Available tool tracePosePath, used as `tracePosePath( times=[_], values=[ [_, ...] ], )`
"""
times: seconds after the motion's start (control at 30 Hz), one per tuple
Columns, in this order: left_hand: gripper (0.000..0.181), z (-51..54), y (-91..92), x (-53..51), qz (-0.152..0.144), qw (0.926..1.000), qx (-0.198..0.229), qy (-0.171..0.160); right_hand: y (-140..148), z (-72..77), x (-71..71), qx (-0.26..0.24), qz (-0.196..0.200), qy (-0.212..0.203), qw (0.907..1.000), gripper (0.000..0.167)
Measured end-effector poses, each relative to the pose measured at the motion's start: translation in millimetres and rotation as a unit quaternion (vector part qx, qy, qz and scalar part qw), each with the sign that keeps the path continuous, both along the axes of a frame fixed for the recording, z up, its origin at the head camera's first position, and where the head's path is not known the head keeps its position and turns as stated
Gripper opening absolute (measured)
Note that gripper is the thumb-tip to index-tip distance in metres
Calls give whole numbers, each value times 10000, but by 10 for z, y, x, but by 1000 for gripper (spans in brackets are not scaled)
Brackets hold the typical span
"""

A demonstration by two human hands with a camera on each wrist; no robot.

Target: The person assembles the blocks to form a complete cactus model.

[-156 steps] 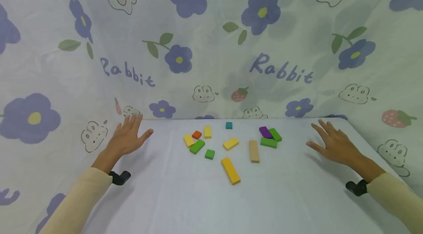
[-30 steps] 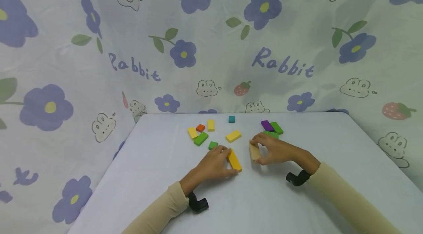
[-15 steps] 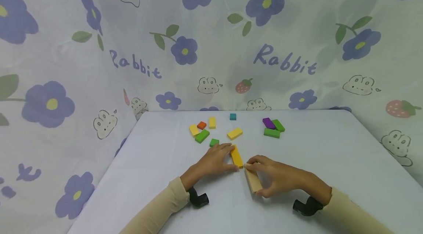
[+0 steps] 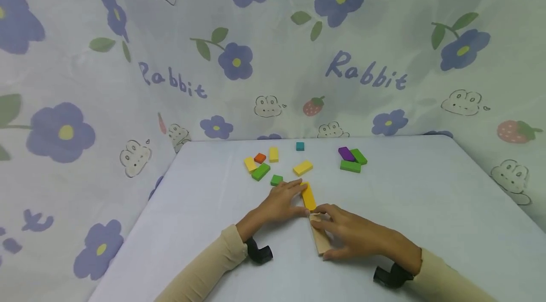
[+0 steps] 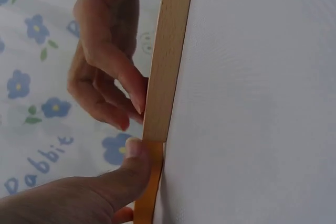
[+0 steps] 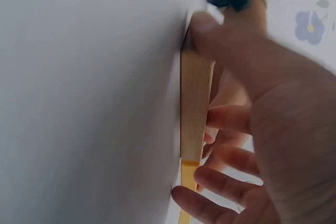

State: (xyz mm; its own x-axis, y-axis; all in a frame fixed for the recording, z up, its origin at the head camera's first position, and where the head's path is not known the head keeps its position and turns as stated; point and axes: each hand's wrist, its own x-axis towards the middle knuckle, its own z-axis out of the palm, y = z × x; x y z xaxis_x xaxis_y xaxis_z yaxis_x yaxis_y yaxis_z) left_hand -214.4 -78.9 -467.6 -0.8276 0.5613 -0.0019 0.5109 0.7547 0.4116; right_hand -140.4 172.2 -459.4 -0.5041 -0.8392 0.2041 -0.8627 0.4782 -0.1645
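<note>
Tan block (image 4: 321,241) has shifted left, now meeting orange block (image 4: 309,196) end to end on worktop (image 4: 204,188); the pair reads as one row. Right hand (image 4: 362,233), part-curled, pinches tan lengthwise; left hand (image 4: 278,205) likewise on orange. Beyond: three yellow blocks (image 4: 303,168), four green blocks (image 4: 350,166), one each red block (image 4: 260,158), teal block (image 4: 300,146), purple block (image 4: 346,154).

Head view: high, forward and down, farthest off; patterned cloth (image 4: 281,62) toward 12 o'clock, table (image 4: 192,207) toward 6. Left wrist view: close, low, turned sideways, table toward 3 o'clock. Right wrist view: likewise close, low, sideways, table toward 9. All share wooden block (image 5: 167,61), yellow block (image 4: 309,198).
</note>
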Motion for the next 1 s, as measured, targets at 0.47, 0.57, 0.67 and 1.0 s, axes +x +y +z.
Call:
tracePosePath(
  times=[0.47,0.57,0.67,1.0],
  values=[
    [77,-53,7,1,7,9998,208,-62,-11,-69,4,-281,-10,302,9991,62],
    [77,-79,8,11,-36,9996,268,-116,-6,-95,18,-248,-64,328,9991,64],
    [76,-75,7,16,-8,9995,301,-139,-8,-114,5,-237,-79,414,9988,64],
    [75,-67,5,-15,-15,9992,375,-162,-9,-127,-50,-270,-54,490,9984,63]
  ],
)
